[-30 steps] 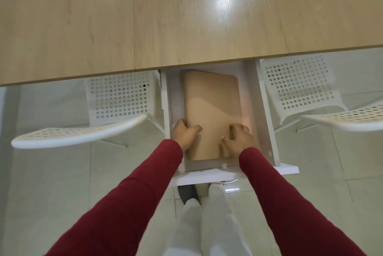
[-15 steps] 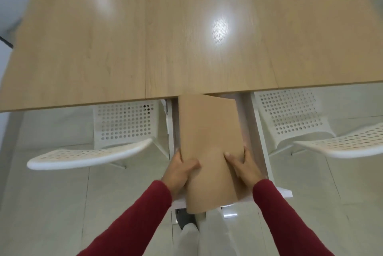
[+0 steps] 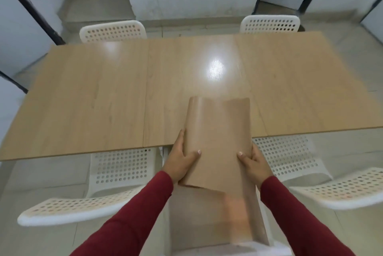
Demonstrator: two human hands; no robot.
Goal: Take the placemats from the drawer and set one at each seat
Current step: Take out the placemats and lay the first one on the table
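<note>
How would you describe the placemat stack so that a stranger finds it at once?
Find the wooden table. At the middle of its near edge, two hands hold the placemat stack, lifted over the table. It is the only tan, flexible sheet; the chairs are white.

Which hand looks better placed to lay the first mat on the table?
Neither clearly: the left hand and right hand each grip one side of the placemats, already partly over the table. For the near-left chair, probably left.

Placemats (image 3: pixel 217 144) between both hands
</note>
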